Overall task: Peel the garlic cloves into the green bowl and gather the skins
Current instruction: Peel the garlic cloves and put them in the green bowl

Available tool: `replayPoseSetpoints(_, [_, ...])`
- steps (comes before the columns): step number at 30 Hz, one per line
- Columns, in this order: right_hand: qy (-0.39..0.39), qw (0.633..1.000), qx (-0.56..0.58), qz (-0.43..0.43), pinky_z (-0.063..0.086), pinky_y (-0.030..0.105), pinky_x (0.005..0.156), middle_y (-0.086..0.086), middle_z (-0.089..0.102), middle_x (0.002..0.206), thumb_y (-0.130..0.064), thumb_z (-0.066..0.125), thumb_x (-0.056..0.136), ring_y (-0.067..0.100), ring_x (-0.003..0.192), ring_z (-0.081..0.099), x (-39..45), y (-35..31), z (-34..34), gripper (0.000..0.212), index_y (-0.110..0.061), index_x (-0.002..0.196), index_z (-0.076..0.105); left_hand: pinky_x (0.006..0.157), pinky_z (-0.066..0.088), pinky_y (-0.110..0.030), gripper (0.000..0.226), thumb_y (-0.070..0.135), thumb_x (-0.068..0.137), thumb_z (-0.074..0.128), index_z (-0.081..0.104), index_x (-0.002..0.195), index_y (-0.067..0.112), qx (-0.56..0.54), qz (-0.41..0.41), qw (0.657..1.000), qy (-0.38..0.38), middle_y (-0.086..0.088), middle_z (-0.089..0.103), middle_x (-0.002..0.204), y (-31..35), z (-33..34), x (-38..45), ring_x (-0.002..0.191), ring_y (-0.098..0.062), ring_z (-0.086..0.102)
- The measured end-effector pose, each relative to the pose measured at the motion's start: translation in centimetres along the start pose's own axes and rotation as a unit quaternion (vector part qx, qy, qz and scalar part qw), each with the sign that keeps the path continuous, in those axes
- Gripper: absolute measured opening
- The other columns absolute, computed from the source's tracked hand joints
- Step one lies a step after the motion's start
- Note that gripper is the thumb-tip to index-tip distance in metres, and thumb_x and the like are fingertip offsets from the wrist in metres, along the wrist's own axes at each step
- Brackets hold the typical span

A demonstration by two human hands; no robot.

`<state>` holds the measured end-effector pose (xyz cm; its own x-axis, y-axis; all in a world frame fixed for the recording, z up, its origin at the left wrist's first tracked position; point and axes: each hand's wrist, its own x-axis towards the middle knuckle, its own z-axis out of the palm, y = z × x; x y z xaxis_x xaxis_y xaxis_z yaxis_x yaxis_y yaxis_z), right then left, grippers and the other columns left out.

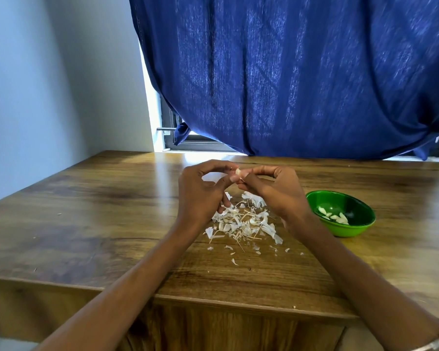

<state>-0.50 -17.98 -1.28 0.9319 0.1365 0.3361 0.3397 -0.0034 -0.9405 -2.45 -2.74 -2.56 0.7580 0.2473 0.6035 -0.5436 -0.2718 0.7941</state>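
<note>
A garlic clove (238, 171) is pinched between the fingertips of the left hand (200, 196) and right hand (279, 191), raised above a wooden table (99, 211). Directly below lies a loose pile of white skins (243, 221). Just right of the right hand, a green bowl (340, 212) holds several peeled cloves (335, 216)

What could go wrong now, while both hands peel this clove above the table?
1. The garlic clove is pinched only at the fingertips of the left hand and right hand, above the skins, not the green bowl; if it slips, it may land among them.
2. Small flakes already lie near the table's front edge and may fall off when the skins are gathered.
</note>
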Motion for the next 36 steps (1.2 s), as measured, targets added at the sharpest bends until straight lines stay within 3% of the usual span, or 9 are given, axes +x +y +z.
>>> replayPoseSetpoints(7, [-0.024,0.999,0.034,0.005,0.060,0.023,0.079,0.008,0.078,0.092,-0.013,0.071,0.092,0.017,0.089,0.076,-0.12,-0.19,0.03,0.010,-0.007,0.099,0.075,0.038,0.045,-0.026,0.007,0.009,0.088,0.078,0.077,0.094,0.013,-0.044,-0.026,0.998,-0.024,0.008,0.078,0.093,0.27,-0.06,0.12,0.036,-0.018,0.056])
replayPoseSetpoints(14, [0.016,1.000,0.026,-0.005,0.060,0.024,0.077,0.008,0.078,0.089,-0.009,0.073,0.090,0.018,0.085,0.077,-0.02,-0.03,0.09,0.009,-0.004,0.097,0.075,0.037,0.046,-0.027,0.007,0.015,0.087,0.082,0.081,0.093,0.018,0.000,-0.013,1.000,0.003,0.012,0.079,0.087,0.42,-0.07,-0.19,0.037,-0.023,0.061])
replayPoseSetpoints(18, [0.024,0.999,-0.006,-0.025,0.060,0.023,0.074,0.002,0.078,0.088,-0.010,0.076,0.087,0.014,0.084,0.076,-0.14,-0.07,0.17,0.004,-0.011,0.090,0.077,0.039,0.047,-0.024,0.009,0.021,0.086,0.083,0.082,0.094,0.025,0.038,0.007,0.999,-0.002,0.014,0.079,0.084,0.46,0.07,-0.42,0.040,-0.019,0.064])
replayPoseSetpoints(24, [0.009,0.999,-0.002,-0.047,0.060,0.025,0.075,0.006,0.078,0.090,-0.008,0.075,0.088,0.017,0.085,0.076,-0.36,-0.12,0.16,0.004,-0.011,0.090,0.075,0.037,0.044,-0.025,0.009,0.014,0.085,0.083,0.081,0.090,0.020,-0.003,-0.026,1.000,0.005,0.007,0.079,0.081,0.22,-0.11,0.03,0.040,-0.024,0.063])
replayPoseSetpoints(28, [-0.002,0.999,-0.018,-0.047,0.062,0.032,0.078,0.005,0.078,0.093,-0.002,0.076,0.087,0.017,0.086,0.076,-0.17,-0.03,0.10,0.016,-0.012,0.099,0.074,0.037,0.042,-0.023,0.007,0.011,0.085,0.082,0.081,0.091,0.016,-0.041,-0.067,0.997,0.010,0.004,0.079,0.081,0.41,-0.12,0.27,0.039,-0.020,0.059])
replayPoseSetpoints(32, [0.018,0.995,-0.069,-0.065,0.061,0.027,0.077,-0.004,0.078,0.096,0.000,0.068,0.092,0.011,0.083,0.076,-0.18,0.02,0.02,0.019,-0.016,0.098,0.077,0.037,0.042,-0.023,0.009,0.015,0.086,0.082,0.079,0.092,0.020,-0.044,-0.069,0.997,0.005,0.004,0.079,0.081,0.40,-0.21,0.21,0.040,-0.020,0.060])
replayPoseSetpoints(36, [0.026,0.995,-0.077,-0.058,0.062,0.027,0.077,-0.001,0.078,0.097,-0.002,0.065,0.094,0.010,0.081,0.076,-0.11,-0.04,0.03,0.020,-0.017,0.095,0.077,0.037,0.042,-0.023,0.007,0.016,0.084,0.084,0.080,0.089,0.018,-0.037,-0.061,0.997,0.006,0.004,0.079,0.081,0.45,-0.25,0.16,0.042,-0.023,0.062])
